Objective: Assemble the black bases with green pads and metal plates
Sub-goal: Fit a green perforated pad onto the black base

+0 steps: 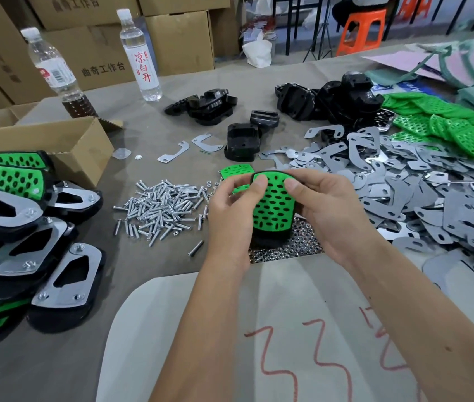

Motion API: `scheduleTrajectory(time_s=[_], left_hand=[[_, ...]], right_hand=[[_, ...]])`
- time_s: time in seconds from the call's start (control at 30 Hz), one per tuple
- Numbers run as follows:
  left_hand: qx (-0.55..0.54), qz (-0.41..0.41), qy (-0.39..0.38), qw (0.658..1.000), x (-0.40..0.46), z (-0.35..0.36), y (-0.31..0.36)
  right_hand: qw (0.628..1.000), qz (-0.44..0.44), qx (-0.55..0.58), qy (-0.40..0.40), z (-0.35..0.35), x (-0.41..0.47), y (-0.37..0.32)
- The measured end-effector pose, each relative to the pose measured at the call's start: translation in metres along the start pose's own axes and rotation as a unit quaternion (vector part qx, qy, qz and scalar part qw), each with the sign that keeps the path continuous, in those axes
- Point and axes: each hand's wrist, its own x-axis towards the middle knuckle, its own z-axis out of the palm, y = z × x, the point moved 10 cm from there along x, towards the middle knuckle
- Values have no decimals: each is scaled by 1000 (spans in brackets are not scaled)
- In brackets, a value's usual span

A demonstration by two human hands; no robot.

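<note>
**Green pad pressed into a black base, both thumbs at the far end**

Both hands hold one black base above the table, fingers curled under it. The left hand and right hand each press a thumb on the far end of the green pad, which lies in the base's top recess. The pad's long axis runs away from the person, the near end seemingly seated already. The next part is probably a metal plate: that pile lies just right of the right hand, the nearer one. Screws lie left, nuts underneath, finished assemblies far left.
</note>
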Motion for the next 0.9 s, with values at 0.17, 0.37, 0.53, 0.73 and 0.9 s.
scheduleTrajectory(time_s=[0.17, 0.37, 0.53, 0.73, 0.9], left_hand=[[-1, 36, 1, 999, 1, 1, 6], [-90, -1, 25, 996, -1, 0, -1], [-87, -36, -31, 995, -2, 6, 1], [-20, 0, 17, 1000, 1, -2, 2], [21, 17, 54, 998, 2, -10, 4]], right_hand=[[999, -13, -39, -16, 4, 0, -4], [999, 19, 21, -26, 5, 1, 1], [998, 38, 38, -19, 0, 2, 3], [997, 45, 55, -4, -3, 2, 5], [996, 64, 63, -11, 2, 1, 12]])
